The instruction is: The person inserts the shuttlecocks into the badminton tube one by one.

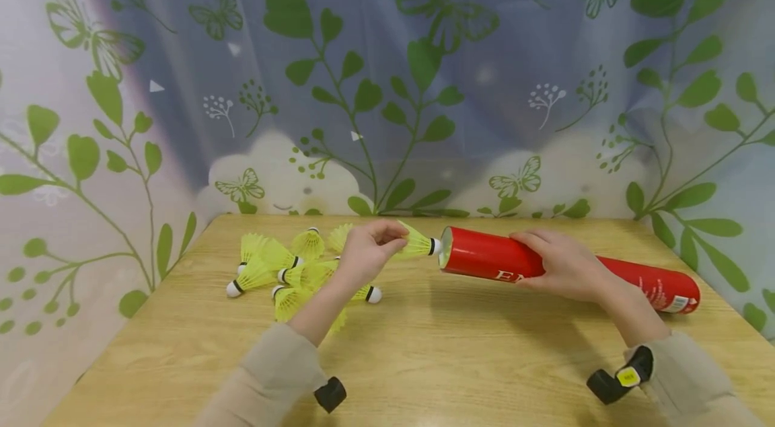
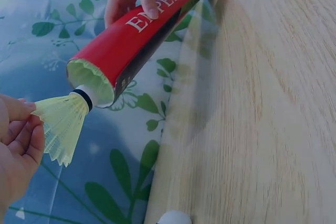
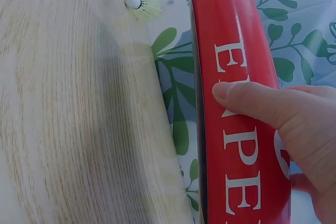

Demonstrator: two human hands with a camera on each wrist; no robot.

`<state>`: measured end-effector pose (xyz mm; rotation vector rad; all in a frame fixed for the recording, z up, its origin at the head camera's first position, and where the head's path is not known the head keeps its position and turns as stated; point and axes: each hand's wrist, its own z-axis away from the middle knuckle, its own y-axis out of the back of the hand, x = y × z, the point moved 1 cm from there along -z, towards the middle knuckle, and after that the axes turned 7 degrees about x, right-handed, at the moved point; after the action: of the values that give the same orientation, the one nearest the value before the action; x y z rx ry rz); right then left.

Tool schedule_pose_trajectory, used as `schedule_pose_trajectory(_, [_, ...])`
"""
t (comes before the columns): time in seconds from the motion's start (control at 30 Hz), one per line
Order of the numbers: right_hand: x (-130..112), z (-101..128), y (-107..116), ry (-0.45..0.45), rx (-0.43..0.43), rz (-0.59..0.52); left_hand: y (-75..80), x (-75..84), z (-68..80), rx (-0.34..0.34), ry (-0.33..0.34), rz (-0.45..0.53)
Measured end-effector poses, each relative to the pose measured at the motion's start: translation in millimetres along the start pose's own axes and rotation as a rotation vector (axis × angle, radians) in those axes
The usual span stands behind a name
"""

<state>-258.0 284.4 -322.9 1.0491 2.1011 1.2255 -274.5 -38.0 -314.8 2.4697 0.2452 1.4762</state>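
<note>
My left hand [image 1: 371, 253] pinches a yellow shuttlecock [image 1: 418, 243] by the edge of its skirt. Its white cork, with a black band, points right, right at the open mouth of a red tube [image 1: 484, 253]. In the left wrist view the shuttlecock [image 2: 65, 124] overlaps the lower rim of the tube [image 2: 105, 59], and pale green skirt edges show inside the mouth. My right hand [image 1: 563, 265] grips the tube around its middle, thumb across the white lettering in the right wrist view. The tube's mouth end is raised, tilting down to the right.
Several yellow shuttlecocks [image 1: 309, 274] lie in a loose pile at the left of the wooden table [image 1: 412, 373], partly behind my left forearm. A curtain [image 1: 387, 77] with green leaves and butterflies hangs along the table's back edge.
</note>
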Motion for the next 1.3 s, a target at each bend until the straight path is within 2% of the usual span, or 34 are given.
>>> schedule_pose_trajectory(0.43, [-1.6, 0.9, -0.6, -0.007, -0.008, -0.005, -29.3, -1.3, 0.6, -0.052, -0.041, 0.028])
schedule_pose_trajectory(0.7, [-1.0, 1.4, -1.4, -0.001, -0.005, -0.012, -41.3, 0.9, -0.7, -0.083, -0.037, 0.019])
schedule_pose_trajectory(1.0, [-2.1, 1.1, 0.8, -0.006, -0.013, -0.009, -53.1, -0.3, 0.0, -0.084, -0.048, 0.033])
schedule_pose_trajectory(1.3, [-1.3, 1.7, -1.6, 0.018, 0.006, -0.004, -56.8, -6.3, 4.2, -0.059, 0.026, 0.041])
